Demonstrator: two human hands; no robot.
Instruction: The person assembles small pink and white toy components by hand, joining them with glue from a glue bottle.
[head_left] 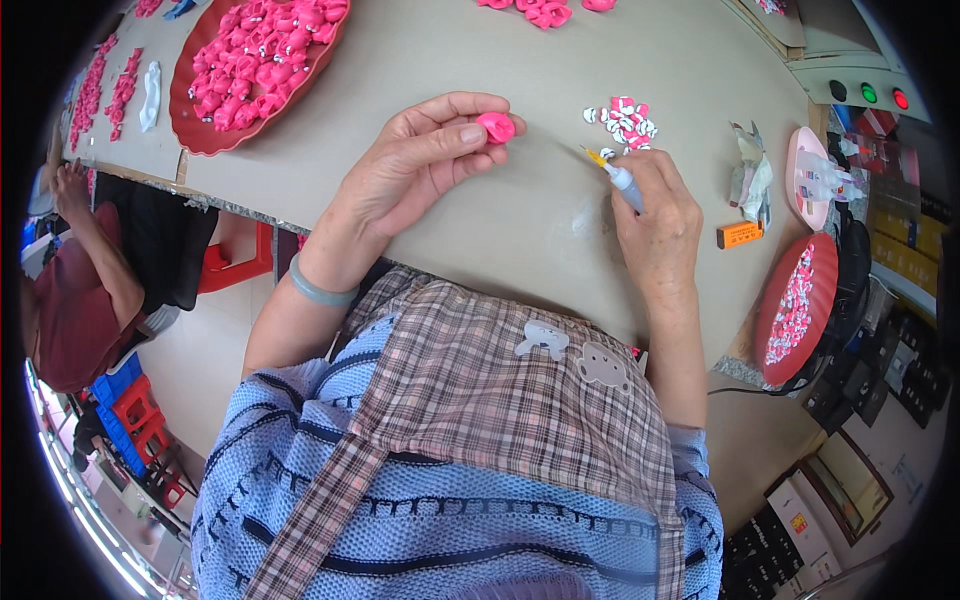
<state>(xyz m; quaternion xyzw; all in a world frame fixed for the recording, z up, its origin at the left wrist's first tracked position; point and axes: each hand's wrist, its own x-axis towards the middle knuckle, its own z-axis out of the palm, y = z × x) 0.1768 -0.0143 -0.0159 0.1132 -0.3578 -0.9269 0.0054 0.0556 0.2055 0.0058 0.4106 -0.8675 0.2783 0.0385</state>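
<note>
Between the thumb and fingers of my left hand [425,155] is a small round pink plastic piece [496,128], held above the table. My right hand [660,215] grips a small glue bottle [627,187] with a yellow tip, which points up and left. Just beyond that tip lies a loose pile of small pink, white and black pieces [628,120]. The bottle tip and the pink piece are apart.
A red scalloped bowl [185,125] heaped with pink pieces stands at the far left. On the right are an orange box [739,235], crumpled wrapping [750,180], a pink tray [797,190] with bottles and a red dish [825,260] of small pieces. Another person [85,290] sits left.
</note>
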